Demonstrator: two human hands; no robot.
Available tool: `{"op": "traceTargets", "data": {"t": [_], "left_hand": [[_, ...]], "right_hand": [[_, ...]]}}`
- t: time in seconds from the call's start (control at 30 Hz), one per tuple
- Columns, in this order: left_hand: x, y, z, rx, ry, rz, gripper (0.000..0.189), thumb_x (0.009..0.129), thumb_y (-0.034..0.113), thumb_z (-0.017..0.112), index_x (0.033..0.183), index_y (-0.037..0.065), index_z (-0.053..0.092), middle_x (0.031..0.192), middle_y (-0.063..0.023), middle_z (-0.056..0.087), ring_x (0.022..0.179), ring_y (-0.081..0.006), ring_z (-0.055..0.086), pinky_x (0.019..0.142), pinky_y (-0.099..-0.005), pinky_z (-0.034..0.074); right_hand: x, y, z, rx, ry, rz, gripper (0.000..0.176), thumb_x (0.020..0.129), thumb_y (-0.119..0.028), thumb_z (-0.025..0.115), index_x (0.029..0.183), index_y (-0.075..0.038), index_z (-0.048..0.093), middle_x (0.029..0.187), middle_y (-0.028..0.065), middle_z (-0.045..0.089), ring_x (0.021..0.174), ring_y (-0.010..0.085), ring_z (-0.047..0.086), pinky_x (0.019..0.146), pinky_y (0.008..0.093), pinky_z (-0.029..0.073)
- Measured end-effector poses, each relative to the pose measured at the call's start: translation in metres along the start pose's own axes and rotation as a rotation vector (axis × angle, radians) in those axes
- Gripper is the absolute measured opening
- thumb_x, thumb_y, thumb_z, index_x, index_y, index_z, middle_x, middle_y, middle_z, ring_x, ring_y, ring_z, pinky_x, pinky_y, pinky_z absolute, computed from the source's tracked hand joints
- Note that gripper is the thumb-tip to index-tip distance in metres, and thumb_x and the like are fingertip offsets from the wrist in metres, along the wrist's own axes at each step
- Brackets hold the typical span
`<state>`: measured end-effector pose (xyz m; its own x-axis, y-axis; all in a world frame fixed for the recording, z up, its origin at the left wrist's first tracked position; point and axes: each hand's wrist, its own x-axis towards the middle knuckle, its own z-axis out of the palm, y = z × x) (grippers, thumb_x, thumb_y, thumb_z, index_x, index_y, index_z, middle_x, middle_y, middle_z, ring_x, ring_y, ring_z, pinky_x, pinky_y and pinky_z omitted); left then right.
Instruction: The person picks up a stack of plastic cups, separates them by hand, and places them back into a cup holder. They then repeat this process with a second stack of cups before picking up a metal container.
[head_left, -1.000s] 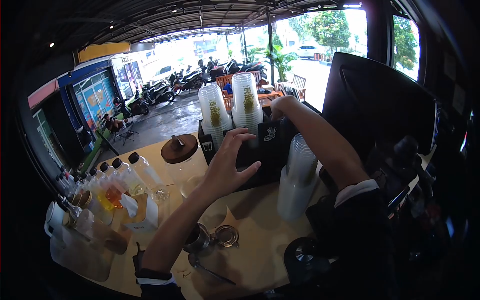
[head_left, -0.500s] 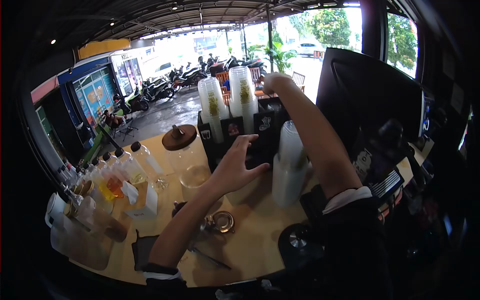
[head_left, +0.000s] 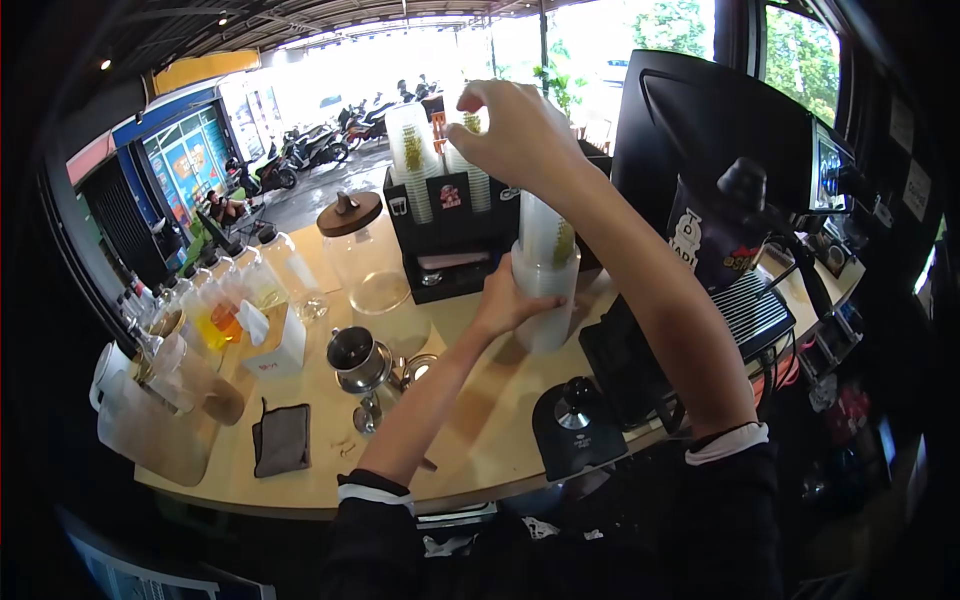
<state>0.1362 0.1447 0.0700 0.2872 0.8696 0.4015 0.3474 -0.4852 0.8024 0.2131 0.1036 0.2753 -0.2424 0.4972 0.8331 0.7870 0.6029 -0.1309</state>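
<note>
My left hand (head_left: 512, 300) is wrapped round the lower part of a tall stack of clear plastic cups (head_left: 545, 255) standing on the wooden counter. Raised above and just left of that stack, my right hand (head_left: 505, 125) has its thumb and fingers curved apart, with nothing visible between them. Behind it, a black organizer (head_left: 455, 235) holds two more stacks of cups with green print, the left stack (head_left: 410, 150) in fuller view. My right hand partly covers the other stack. A glass jar with a brown lid (head_left: 368, 255) stands left of the organizer.
Bottles (head_left: 262, 280), a tissue box (head_left: 285, 345) and jugs (head_left: 150, 420) line the left side. A metal pot (head_left: 360, 360) and grey cloth (head_left: 283, 440) lie nearer. A black tamping stand (head_left: 580, 430) and black machine (head_left: 720, 130) are at right. A person (head_left: 222, 207) sits outside.
My left hand has moved right and down and has taken hold of the cup stack on the counter. My right hand has come left and nearer, and the view has shifted.
</note>
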Motion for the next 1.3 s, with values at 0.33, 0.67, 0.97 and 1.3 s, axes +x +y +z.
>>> {"op": "traceTargets", "data": {"t": [0.33,0.67,0.97,1.3], "left_hand": [[-0.026,-0.022,-0.087,-0.05,-0.06,0.064,0.085,0.055,0.025,0.083,0.126,0.003,0.041,0.117,-0.0121,0.055,0.108,-0.0219,0.053,0.094,-0.0338,0.041],[-0.055,-0.022,-0.104,-0.076,0.004,-0.17,0.093,0.058,0.018,0.079,0.133,0.0,0.028,0.125,-0.0158,0.047,0.115,-0.0251,0.049,0.097,-0.0368,0.04],[-0.063,-0.015,-0.093,0.109,0.159,-0.097,0.101,0.054,0.028,0.086,0.131,-0.001,0.028,0.122,-0.0177,0.049,0.114,-0.0291,0.05,0.096,-0.0392,0.042],[-0.062,-0.005,-0.102,0.027,0.137,-0.034,0.11,0.056,0.032,0.085,0.137,-0.002,0.018,0.134,-0.0208,0.035,0.124,-0.0301,0.038,0.103,-0.04,0.033]], "right_hand": [[-0.089,0.02,0.015,0.311,-0.432,0.28,0.053,0.07,-0.032,0.07,0.107,0.0,0.051,0.089,0.0147,0.06,0.079,0.0236,0.059,0.071,0.0354,0.046],[-0.102,0.057,0.113,0.654,-0.582,0.132,0.109,0.049,-0.033,0.084,0.132,0.006,0.025,0.12,0.0235,0.048,0.108,0.0309,0.053,0.094,0.0354,0.042],[-0.112,0.034,0.119,0.625,-0.532,0.283,0.083,0.052,-0.029,0.084,0.117,0.001,0.042,0.111,0.0165,0.057,0.106,0.0248,0.056,0.093,0.0348,0.043],[-0.078,0.027,0.098,0.504,-0.301,0.113,0.082,0.051,-0.031,0.083,0.114,0.003,0.043,0.112,0.0187,0.053,0.105,0.0274,0.054,0.092,0.0356,0.043]]}}
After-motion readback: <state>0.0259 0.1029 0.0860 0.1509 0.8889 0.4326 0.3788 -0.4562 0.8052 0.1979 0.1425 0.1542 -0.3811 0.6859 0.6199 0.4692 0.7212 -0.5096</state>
